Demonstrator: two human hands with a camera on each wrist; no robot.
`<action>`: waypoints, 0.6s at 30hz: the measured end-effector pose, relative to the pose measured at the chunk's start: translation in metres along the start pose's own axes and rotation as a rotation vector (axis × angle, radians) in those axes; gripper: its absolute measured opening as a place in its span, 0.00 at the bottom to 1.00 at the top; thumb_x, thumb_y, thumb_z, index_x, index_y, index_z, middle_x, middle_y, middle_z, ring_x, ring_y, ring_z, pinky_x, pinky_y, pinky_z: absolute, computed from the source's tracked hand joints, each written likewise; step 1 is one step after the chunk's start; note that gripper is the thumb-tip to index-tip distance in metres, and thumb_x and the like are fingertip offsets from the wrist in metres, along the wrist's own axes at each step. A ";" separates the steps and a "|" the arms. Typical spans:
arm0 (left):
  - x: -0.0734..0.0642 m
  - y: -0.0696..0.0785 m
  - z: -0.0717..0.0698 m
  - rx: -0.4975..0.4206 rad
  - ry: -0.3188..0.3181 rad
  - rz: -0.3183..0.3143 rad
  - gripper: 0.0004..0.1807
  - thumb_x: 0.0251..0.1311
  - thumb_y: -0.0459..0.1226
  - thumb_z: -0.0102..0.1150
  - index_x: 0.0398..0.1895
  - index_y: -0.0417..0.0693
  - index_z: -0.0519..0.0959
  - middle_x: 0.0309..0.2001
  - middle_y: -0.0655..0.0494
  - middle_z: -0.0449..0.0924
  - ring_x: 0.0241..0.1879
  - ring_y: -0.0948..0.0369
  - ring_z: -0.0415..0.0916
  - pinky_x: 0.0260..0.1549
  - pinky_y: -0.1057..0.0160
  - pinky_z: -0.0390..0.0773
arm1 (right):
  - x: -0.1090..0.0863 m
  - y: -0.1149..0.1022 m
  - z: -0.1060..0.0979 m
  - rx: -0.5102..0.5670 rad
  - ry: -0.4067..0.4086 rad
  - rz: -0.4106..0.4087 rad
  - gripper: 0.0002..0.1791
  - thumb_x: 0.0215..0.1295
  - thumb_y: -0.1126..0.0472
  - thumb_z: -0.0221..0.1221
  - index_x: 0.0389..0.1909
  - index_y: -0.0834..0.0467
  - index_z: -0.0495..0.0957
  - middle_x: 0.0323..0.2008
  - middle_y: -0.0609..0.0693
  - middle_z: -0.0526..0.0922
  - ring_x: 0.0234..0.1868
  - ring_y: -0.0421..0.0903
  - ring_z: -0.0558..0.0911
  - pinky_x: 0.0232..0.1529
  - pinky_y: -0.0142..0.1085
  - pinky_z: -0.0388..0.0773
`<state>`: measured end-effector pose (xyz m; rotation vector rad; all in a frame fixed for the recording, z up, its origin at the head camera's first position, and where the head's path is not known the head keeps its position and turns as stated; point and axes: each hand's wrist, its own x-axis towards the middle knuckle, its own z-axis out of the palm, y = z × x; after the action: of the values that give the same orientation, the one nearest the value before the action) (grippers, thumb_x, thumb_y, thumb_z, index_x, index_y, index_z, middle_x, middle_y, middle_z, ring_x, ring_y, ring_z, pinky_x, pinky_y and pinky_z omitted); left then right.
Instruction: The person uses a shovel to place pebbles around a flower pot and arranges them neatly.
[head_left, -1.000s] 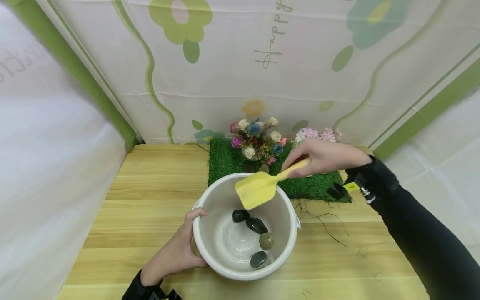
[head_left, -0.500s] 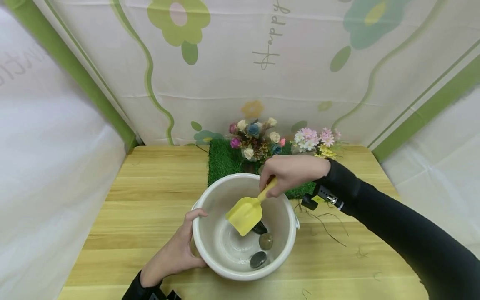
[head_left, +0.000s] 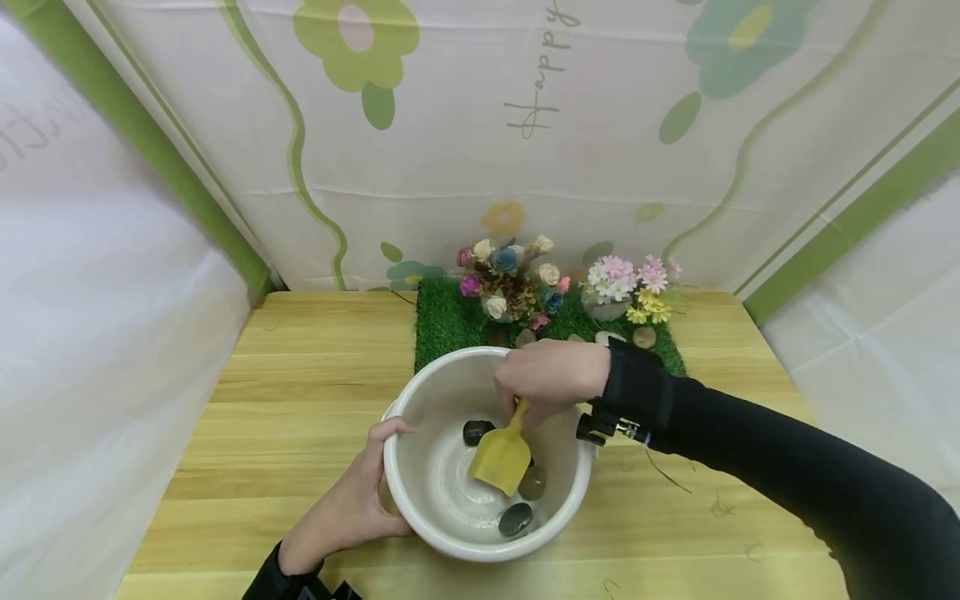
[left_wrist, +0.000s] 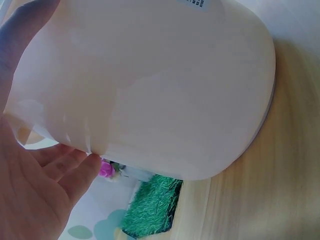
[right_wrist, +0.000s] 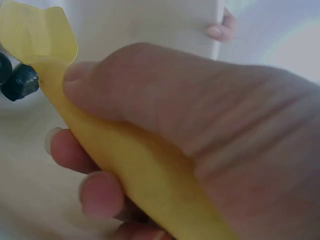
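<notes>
A white bucket (head_left: pixel 442 537) stands on the wooden table, with dark and brown stones inside. My left hand (head_left: pixel 371 492) holds its left side, the thumb over the rim; the left wrist view shows the fingers against the outer wall (left_wrist: pixel 165 90). Inside the bucket, my right hand (head_left: pixel 551 375) grips the handle of a yellow toy shovel (head_left: pixel 501 458), thumb along the handle in the right wrist view. The shovel's blade is low among the stones and partly covers some. A black stone (head_left: pixel 476 432) lies behind it, a brown stone (head_left: pixel 532 482) beside it and a grey stone (head_left: pixel 515 519) in front.
Behind the bucket lies an artificial grass mat (head_left: pixel 446 321) with a rose bouquet (head_left: pixel 510 279), a pot of pink and yellow flowers (head_left: pixel 630 287) and several stones. Thin dark strands (head_left: pixel 667 471) lie on the table to the right. A printed white curtain (head_left: pixel 450 150) hangs behind.
My right hand has lowered the shovel from above the bucket's far rim into the bucket, moving left and nearer. The blade has shifted right over the stones since half a second ago. My left hand stays put.
</notes>
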<state>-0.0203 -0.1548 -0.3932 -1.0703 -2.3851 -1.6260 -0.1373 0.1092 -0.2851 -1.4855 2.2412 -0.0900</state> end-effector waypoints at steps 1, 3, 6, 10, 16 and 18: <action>0.000 0.000 0.000 0.001 0.001 0.001 0.51 0.30 0.38 0.77 0.58 0.45 0.54 0.67 0.36 0.48 0.59 0.41 0.59 0.46 0.50 0.74 | 0.002 -0.001 0.002 -0.025 -0.003 0.007 0.05 0.54 0.59 0.63 0.23 0.45 0.80 0.21 0.35 0.73 0.19 0.36 0.68 0.22 0.30 0.65; 0.000 0.000 0.000 0.003 0.002 0.002 0.51 0.29 0.38 0.77 0.57 0.45 0.54 0.67 0.36 0.48 0.58 0.40 0.59 0.46 0.50 0.74 | 0.007 -0.005 0.004 -0.065 -0.015 0.020 0.10 0.51 0.62 0.62 0.18 0.45 0.76 0.17 0.35 0.70 0.18 0.36 0.66 0.21 0.29 0.64; 0.000 0.000 0.000 0.003 0.004 -0.001 0.51 0.29 0.37 0.77 0.57 0.45 0.54 0.67 0.36 0.48 0.58 0.40 0.59 0.45 0.50 0.74 | 0.014 -0.010 0.007 -0.120 -0.045 0.042 0.15 0.45 0.67 0.61 0.12 0.47 0.67 0.13 0.38 0.62 0.16 0.37 0.62 0.18 0.28 0.60; 0.000 0.000 0.000 -0.004 0.004 0.001 0.51 0.29 0.36 0.77 0.57 0.45 0.54 0.67 0.36 0.48 0.58 0.39 0.59 0.45 0.48 0.75 | 0.020 -0.015 0.011 -0.179 -0.083 0.027 0.21 0.40 0.71 0.58 0.11 0.49 0.55 0.14 0.42 0.48 0.17 0.39 0.49 0.18 0.30 0.48; 0.001 -0.001 0.000 -0.017 0.000 0.006 0.50 0.29 0.36 0.76 0.57 0.44 0.54 0.68 0.36 0.46 0.59 0.38 0.57 0.46 0.47 0.74 | 0.028 -0.016 0.018 -0.229 -0.099 -0.026 0.23 0.38 0.72 0.56 0.11 0.50 0.51 0.15 0.42 0.43 0.20 0.40 0.44 0.21 0.32 0.44; 0.001 -0.001 0.000 -0.016 0.001 0.007 0.50 0.29 0.36 0.76 0.57 0.44 0.54 0.68 0.36 0.46 0.59 0.38 0.57 0.46 0.47 0.74 | 0.029 -0.016 0.019 -0.227 -0.102 -0.037 0.22 0.38 0.72 0.56 0.10 0.50 0.52 0.14 0.42 0.44 0.19 0.39 0.45 0.20 0.32 0.44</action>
<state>-0.0213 -0.1548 -0.3937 -1.0787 -2.3689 -1.6462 -0.1255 0.0802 -0.3068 -1.6086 2.2000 0.2307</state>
